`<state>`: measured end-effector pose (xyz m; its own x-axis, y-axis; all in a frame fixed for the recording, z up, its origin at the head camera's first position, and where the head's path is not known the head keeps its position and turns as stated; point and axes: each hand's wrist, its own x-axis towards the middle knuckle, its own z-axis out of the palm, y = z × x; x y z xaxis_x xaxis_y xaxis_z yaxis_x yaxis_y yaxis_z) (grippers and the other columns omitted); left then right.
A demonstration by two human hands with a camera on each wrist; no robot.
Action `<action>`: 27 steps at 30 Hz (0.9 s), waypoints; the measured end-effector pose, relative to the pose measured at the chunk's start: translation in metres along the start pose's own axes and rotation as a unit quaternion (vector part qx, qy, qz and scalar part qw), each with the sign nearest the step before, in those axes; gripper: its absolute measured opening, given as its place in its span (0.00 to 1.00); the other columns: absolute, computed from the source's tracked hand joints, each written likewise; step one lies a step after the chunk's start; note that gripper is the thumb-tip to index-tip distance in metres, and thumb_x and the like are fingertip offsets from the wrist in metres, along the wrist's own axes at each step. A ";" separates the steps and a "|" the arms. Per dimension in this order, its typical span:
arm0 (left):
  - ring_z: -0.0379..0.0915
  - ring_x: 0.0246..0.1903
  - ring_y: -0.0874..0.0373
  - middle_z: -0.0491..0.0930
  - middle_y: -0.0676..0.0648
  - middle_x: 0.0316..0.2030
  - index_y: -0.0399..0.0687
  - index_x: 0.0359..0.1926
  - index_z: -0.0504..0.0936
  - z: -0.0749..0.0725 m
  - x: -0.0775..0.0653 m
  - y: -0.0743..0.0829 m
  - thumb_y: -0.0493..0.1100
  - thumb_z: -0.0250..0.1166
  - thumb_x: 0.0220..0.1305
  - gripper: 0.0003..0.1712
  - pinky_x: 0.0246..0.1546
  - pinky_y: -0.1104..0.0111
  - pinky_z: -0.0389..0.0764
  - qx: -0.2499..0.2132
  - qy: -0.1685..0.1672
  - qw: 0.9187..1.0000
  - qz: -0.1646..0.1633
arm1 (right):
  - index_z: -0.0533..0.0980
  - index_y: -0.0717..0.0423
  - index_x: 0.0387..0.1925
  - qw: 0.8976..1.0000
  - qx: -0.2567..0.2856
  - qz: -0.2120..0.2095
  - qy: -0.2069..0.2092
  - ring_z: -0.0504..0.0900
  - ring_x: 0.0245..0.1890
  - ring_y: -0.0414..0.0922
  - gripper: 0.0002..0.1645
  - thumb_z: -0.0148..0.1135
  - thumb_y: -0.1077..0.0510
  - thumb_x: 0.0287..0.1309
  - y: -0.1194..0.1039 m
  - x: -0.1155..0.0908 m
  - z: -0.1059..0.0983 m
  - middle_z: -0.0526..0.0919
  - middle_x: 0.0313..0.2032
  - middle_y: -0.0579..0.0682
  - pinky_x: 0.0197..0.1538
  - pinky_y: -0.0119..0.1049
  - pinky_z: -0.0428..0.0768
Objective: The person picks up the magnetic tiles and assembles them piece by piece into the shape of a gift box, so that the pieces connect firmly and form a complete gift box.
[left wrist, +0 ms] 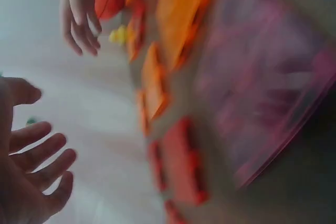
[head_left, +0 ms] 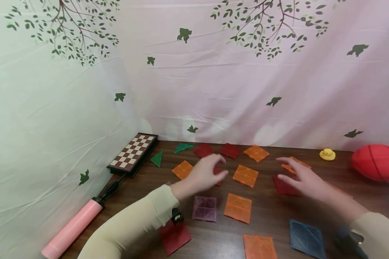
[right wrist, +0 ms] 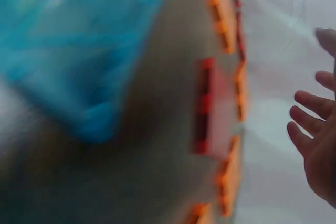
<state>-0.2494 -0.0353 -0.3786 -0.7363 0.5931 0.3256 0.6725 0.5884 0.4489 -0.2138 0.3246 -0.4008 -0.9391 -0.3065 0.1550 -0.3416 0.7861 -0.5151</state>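
Tiles (head_left: pixel 245 176): lying scattered across the brown table (head_left: pixel 269 216), around and beneath both hands.
Left hand (head_left: pixel 203 174): fingers loosely bent, thumb well apart, holding nothing, near a red tile (head_left: pixel 217 169).
Right hand (head_left: pixel 307 182): fingers spread, thumb apart, holding nothing, near another red tile (head_left: pixel 285 190).

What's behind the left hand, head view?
Behind the left hand, a red tile shows only in part. Its covered area, and anything else the hand hides from that camera, can't be seen.
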 end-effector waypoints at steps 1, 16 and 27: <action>0.79 0.44 0.57 0.82 0.49 0.48 0.47 0.53 0.81 0.006 -0.006 0.001 0.49 0.68 0.69 0.17 0.45 0.68 0.78 0.004 -0.030 1.000 0.008 | 0.63 0.58 0.72 1.000 -0.002 0.004 -0.009 0.70 0.62 0.69 0.39 0.66 0.46 0.68 0.005 -0.003 0.004 0.70 0.66 0.68 0.58 0.71 0.68; 0.55 0.72 0.54 0.62 0.44 0.72 0.54 0.75 0.66 0.054 -0.029 0.016 0.51 0.67 0.69 0.37 0.67 0.70 0.62 0.106 -0.306 0.936 0.140 | 0.76 0.54 0.61 0.996 -0.041 -0.040 -0.067 0.70 0.60 0.70 0.34 0.78 0.55 0.53 0.034 -0.017 0.029 0.72 0.63 0.68 0.53 0.69 0.74; 0.65 0.61 0.58 0.69 0.46 0.63 0.53 0.69 0.72 0.060 -0.029 0.018 0.53 0.67 0.68 0.31 0.58 0.75 0.70 0.134 -0.261 0.947 0.130 | 0.77 0.44 0.60 0.991 -0.068 -0.068 -0.093 0.73 0.59 0.58 0.35 0.80 0.54 0.49 0.014 -0.025 0.036 0.76 0.62 0.55 0.53 0.58 0.78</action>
<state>-0.2116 -0.0090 -0.4296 -0.4535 0.8865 -0.0921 0.8720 0.4627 0.1599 -0.1936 0.3237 -0.4423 -0.8656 -0.4981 0.0514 -0.4783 0.7920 -0.3795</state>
